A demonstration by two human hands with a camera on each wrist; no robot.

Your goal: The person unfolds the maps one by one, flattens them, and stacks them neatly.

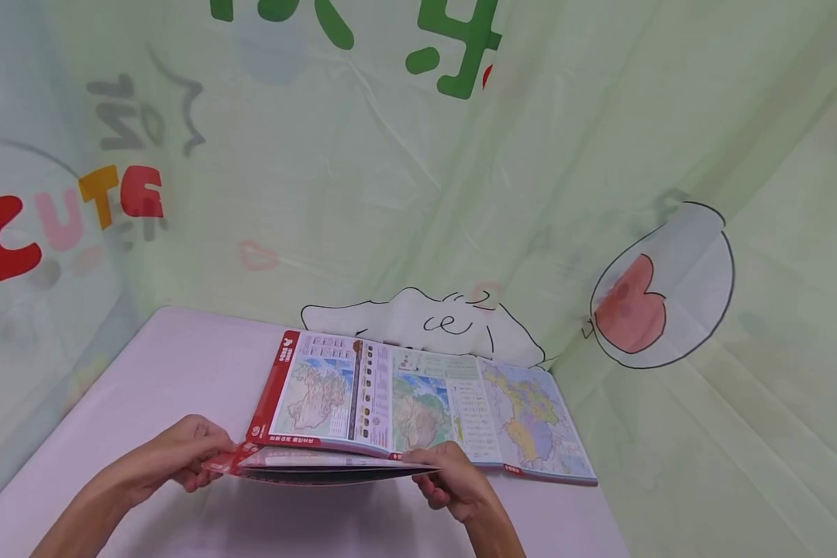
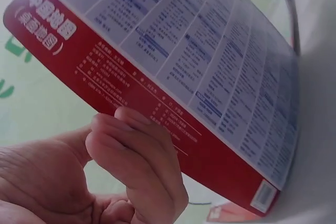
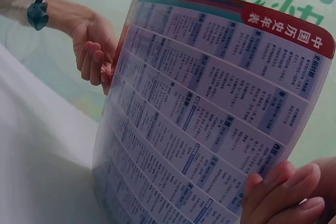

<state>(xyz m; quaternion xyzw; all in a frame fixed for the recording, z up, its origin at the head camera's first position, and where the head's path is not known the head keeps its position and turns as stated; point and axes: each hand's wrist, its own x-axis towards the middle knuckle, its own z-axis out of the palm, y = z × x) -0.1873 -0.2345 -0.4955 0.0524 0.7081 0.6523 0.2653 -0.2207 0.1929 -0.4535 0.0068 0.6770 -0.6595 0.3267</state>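
Observation:
A stiff map sheet (image 1: 342, 460) with a red edge is raised above the front of the table, seen almost edge-on in the head view. My left hand (image 1: 181, 453) pinches its red left edge, thumb above and fingers beneath. At the opposite edge, my right hand (image 1: 453, 477) grips the sheet between thumb and curled fingers. The underside, printed with a blue-and-white text table (image 3: 199, 108) and a red band (image 2: 152, 119), faces both wrist cameras. In the left wrist view, a white barcode label (image 2: 264, 195) marks one corner.
Behind the raised sheet, three map sheets lie side by side: a red-edged one (image 1: 321, 391), a relief map (image 1: 421, 415) and a coloured region map (image 1: 533, 418). They rest on a pale table (image 1: 195, 364). Printed curtains (image 1: 390, 194) surround the back and sides.

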